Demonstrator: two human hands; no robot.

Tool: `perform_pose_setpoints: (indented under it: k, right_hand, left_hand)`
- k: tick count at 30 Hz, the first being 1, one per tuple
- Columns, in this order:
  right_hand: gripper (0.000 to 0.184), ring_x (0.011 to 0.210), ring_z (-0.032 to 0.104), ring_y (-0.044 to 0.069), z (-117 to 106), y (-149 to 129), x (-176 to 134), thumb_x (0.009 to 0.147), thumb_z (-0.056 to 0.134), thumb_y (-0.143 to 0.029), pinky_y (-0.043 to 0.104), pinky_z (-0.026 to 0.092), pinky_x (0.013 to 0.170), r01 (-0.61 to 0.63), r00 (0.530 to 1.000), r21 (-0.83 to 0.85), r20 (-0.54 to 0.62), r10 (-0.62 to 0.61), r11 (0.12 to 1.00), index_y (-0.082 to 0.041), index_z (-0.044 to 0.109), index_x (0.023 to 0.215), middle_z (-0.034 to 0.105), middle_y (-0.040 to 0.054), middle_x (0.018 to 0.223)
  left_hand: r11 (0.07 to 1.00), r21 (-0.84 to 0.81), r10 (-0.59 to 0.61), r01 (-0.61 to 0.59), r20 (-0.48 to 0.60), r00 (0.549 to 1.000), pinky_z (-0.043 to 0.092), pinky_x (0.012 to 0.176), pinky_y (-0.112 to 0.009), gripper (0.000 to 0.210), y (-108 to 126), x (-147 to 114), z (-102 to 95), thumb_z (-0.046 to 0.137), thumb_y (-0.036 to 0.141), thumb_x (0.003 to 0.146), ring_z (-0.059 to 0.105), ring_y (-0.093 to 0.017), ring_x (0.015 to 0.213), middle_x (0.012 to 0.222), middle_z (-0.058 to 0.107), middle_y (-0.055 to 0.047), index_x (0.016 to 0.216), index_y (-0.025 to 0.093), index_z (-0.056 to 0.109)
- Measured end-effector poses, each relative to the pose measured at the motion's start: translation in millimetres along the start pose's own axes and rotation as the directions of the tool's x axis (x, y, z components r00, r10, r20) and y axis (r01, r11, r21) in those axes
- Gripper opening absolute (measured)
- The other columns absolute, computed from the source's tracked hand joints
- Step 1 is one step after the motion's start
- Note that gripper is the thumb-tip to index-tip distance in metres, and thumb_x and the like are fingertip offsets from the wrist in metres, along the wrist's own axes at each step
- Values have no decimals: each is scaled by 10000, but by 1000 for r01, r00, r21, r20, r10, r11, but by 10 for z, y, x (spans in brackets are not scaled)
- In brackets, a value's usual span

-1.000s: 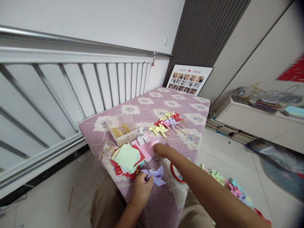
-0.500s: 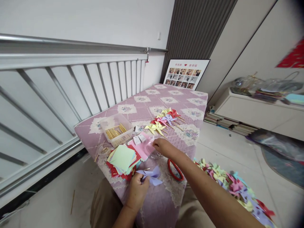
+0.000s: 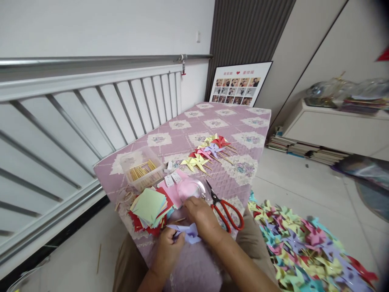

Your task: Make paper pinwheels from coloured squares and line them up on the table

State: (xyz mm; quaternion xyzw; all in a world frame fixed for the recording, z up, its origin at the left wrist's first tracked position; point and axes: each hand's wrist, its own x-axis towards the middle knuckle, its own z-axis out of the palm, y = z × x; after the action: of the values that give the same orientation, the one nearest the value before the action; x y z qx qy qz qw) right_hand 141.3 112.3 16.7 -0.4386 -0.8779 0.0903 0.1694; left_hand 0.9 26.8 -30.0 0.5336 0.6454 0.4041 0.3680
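My left hand (image 3: 170, 249) pinches a purple paper pinwheel (image 3: 191, 235) by one side, low over the near end of the table. Just above the pinwheel is my right hand (image 3: 199, 215), its fingers curled together; what they hold, if anything, is hidden. A clear round dish (image 3: 199, 188) lies beyond the right knuckles, on pink paper (image 3: 165, 190). To the right rest red-handled scissors (image 3: 225, 209). A thin stick (image 3: 180, 220) shows behind the left thumb. Left of the hands lies a stack of coloured paper squares (image 3: 150, 206), pale green on top.
A clear plastic box (image 3: 141, 168) holds short golden sticks. Several finished pinwheels (image 3: 209, 152) lie mid-table on the purple floral cloth (image 3: 214, 123). A large heap of pinwheels (image 3: 304, 247) is on the right. White railings (image 3: 91, 117) run along the left.
My right hand has come from the round dish toward me, to the purple pinwheel. The scissors, partly covered by my arm before, now show fully. The view has shifted slightly.
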Motion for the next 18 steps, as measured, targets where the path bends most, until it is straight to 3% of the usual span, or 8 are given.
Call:
perform_pose_setpoints:
  k: [6,18]
  right_hand:
    - [100,782,556,187,194,34,-63,888,555,-167,296,387,730,131,973,-55,-183,-139,990,-183,642,935,633,44,861]
    - [49,725,553,203,134,-23,-87,861,611,-201,326,378,695,171,970,-82,-161,-183,982,-180,644,891,637,38,797]
  left_hand:
    - [999,36,4,-5,20,1000,483,842,-292,191,25,-8,-7,538,209,759,645,-208,901,942,716,-61,881,183,682]
    - [994,99,34,-35,16,999,501,809,-350,168,0,-17,1,544,206,733,646,-232,853,874,724,-78,798,176,696]
